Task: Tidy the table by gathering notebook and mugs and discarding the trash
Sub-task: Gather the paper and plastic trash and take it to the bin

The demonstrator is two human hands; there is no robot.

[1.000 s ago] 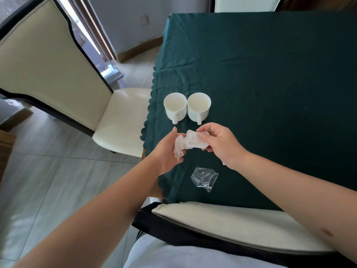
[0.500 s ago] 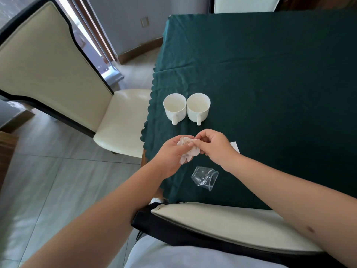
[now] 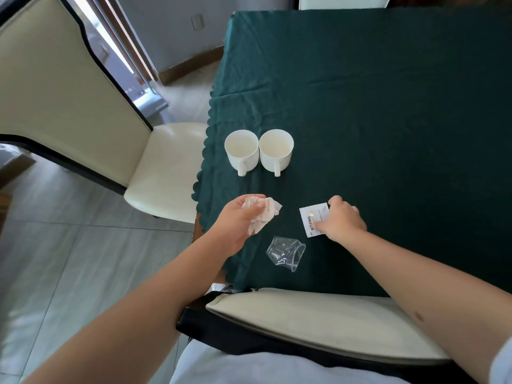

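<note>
Two white mugs (image 3: 241, 151) (image 3: 276, 148) stand side by side near the left edge of the green tablecloth (image 3: 374, 106), handles toward me. My left hand (image 3: 238, 220) is closed around a crumpled white tissue (image 3: 265, 212). My right hand (image 3: 343, 217) rests on a small white printed packet (image 3: 312, 219) that lies flat on the cloth, thumb and fingers at its edges. A crushed clear plastic cup (image 3: 285, 253) lies on its side between my two forearms. No notebook is in view.
A cream chair (image 3: 166, 167) stands left of the table, its tall back (image 3: 55, 87) toward the window. Another cream chair back (image 3: 318, 320) is pushed against the near table edge just below my arms. Grey tiled floor (image 3: 69, 259) lies to the left.
My hands have parted: the left one keeps the crumpled tissue, and the right has moved right and down onto the white packet on the cloth.
</note>
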